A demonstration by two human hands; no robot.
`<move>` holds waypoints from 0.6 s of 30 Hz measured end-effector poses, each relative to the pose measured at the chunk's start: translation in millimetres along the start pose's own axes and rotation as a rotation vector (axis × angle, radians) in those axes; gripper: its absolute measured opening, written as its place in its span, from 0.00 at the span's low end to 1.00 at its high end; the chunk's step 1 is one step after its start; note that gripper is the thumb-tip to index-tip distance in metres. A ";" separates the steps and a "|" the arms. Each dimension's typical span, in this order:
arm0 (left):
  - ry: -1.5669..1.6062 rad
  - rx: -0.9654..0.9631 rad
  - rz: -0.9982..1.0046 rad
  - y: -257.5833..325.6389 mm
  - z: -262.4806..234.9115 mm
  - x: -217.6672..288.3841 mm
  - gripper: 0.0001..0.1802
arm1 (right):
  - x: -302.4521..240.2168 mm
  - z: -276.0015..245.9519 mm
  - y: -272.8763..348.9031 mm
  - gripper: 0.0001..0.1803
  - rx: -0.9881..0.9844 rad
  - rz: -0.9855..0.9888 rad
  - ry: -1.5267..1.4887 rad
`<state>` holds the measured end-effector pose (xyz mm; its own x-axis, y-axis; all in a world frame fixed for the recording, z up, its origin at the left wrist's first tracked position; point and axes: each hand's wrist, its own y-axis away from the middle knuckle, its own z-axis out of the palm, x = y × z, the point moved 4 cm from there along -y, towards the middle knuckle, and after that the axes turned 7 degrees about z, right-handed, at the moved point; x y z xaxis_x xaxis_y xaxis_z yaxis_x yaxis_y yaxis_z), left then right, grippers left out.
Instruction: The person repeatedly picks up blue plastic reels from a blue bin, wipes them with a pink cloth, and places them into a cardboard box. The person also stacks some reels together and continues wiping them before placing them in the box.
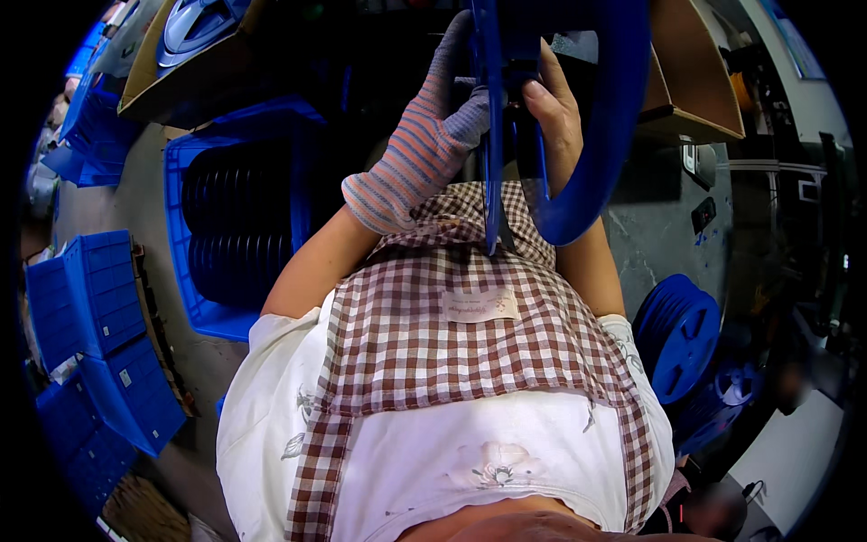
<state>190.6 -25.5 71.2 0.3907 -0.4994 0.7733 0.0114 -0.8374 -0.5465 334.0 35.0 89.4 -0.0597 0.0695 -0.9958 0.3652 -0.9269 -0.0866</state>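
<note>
The biggest thing here is the person's own body, seen from above, in a white shirt [452, 461] with a brown and white checked apron [452, 334] over it. Next comes a big blue crate [194, 280] on the floor to the person's left, and it is full of dark round things stacked in rows. More blue crates [99, 334] lie further left, near the edge of the picture. A brown cardboard box [695, 81] sits up at the top right, and another cardboard box [181, 54] sits at the top left with something round and grey inside. Right in front of the person, held up just above the apron, is a big blue reel [596, 117] with round flat sides (we see it edge-on, so it looks like a curved blue band). A smaller stack of blue reels [682, 334] rests low on the person's right side. The left hand [433, 135] wears a striped knit glove and is wrapped around the near blue side of the reel, holding it. The right hand [555, 113] is bare, and its fingers are tucked in between the two blue sides, gripping the reel too.
</note>
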 end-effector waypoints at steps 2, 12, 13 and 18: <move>-0.026 -0.002 0.005 -0.1 -0.6 -0.3 0.40 | -5.3 1.2 1.1 0.36 0.001 -0.007 0.001; 0.060 0.006 -0.009 0.8 -0.2 -4.3 0.41 | 5.5 2.0 2.0 0.33 -0.022 0.029 0.000; 0.078 0.008 -0.013 1.4 0.5 -4.5 0.41 | 7.8 1.2 1.2 0.33 -0.049 0.036 0.012; 0.139 0.011 -0.026 1.9 2.2 -7.4 0.41 | -4.4 7.2 7.8 0.34 0.000 -0.007 0.059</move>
<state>189.8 -22.9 63.7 0.2587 -0.5045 0.8238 0.0297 -0.8482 -0.5288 330.4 24.8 93.4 -0.0072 0.0976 -0.9952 0.3647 -0.9264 -0.0935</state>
